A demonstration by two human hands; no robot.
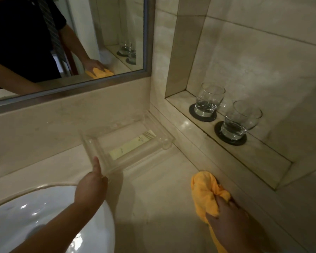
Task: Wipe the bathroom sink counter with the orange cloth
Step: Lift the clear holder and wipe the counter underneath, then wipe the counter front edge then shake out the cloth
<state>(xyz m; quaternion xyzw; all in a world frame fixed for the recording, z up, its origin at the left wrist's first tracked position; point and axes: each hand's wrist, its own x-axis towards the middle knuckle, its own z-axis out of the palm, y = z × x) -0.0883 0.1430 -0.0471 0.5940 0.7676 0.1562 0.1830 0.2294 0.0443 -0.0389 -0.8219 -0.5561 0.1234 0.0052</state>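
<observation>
Orange cloth (pixel 206 194), bunched in my right hand (pixel 228 221), presses the desk (pixel 153 207) at its right edge by the wall. My left hand (pixel 91 185) pinches the clear tray (pixel 124 141), tilting it at the back corner. I judge the wiping partway done, under the tray still left.

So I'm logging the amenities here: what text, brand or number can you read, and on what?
Pale packet in the clear tray: a small emblem and a line of print, too small and blurred to read.
Two glasses, orange cloth, sink: no text visible.
</observation>
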